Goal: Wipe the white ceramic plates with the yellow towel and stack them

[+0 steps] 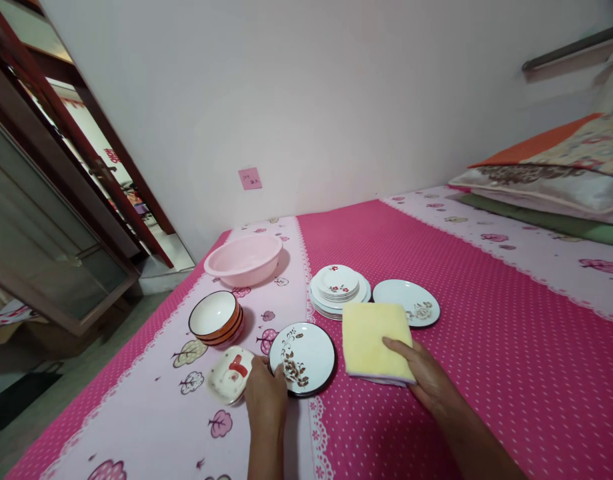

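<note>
My left hand (pixel 267 393) grips the left rim of a white plate (pixel 311 353) with a dark edge and brown flowers. Its thumb lies over the rim; the other fingers are partly hidden. The plate seems to rest on another one like it. My right hand (pixel 423 373) pinches a folded yellow cloth (pixel 376 337) by its right side, thumb on top. Close to my left hand sits a small squarish dish (pixel 229 377) with a red pattern. Behind the cloth, an oval white plate (pixel 401 293) with a floral print lies on the bedspread.
Stacked bowls (pixel 213 317) with orange sides stand at left, before a pink basin (pixel 246 260). Several white plates (pixel 339 283) are piled in the middle. Pillows (pixel 551 173) lie at far right on the pink bedspread (pixel 486 320). A white wall (pixel 336 100) rises behind.
</note>
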Motion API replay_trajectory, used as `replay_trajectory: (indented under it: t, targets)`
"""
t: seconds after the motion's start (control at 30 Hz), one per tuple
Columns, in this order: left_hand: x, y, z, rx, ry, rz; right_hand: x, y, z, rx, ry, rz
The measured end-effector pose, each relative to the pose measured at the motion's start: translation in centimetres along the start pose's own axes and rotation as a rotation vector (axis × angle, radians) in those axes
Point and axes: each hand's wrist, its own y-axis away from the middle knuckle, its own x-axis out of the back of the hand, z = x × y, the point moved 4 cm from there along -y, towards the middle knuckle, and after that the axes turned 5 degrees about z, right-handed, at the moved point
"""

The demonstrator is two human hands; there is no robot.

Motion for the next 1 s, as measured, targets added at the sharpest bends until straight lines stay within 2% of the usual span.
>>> replay_trajectory:
  t: [0.3, 0.43, 0.57, 0.63, 0.77, 0.83, 0.93, 1.0]
  targets:
    - [0.6, 0.0, 0.4, 0.009, 0.241, 0.078, -0.3, -0.1, 0.4, -0.010, 0.037, -0.007]
    - [0.3, 0.4, 0.7, 0.015, 0.390, 0.108, -0.3, -0.2, 0.5, -0.006, 0.056, -0.010]
    - [-0.3, 0.4, 1.1, 0.050, 0.573, 0.084, -0.4, 0.0, 0.5, 0.001, 0.046, -0.022]
    - [-0.5, 0.5, 1.5, 0.099, 0.709, 0.034, -0.6, 0.2, 0.3, 0.012, 0.035, -0.026]
    - [-1.5, 0.9, 2.5, 0.363, 1.225, -0.239, -0.9, 0.6, 0.1, 0.032, 0.018, -0.033]
    - [-1.8, 1.1, 3.0, 0.450, 1.401, -0.344, -1.0, 0.7, 0.0, 0.037, 0.009, -0.036]
    - [-2.0, 1.1, 3.2, 0.503, 1.523, -0.411, -1.1, 0.7, -0.1, 0.048, 0.014, -0.041]
    - [-2.2, 1.1, 3.0, 0.552, 1.586, -0.411, -1.1, 0.7, 0.0, 0.061, 0.031, -0.039]
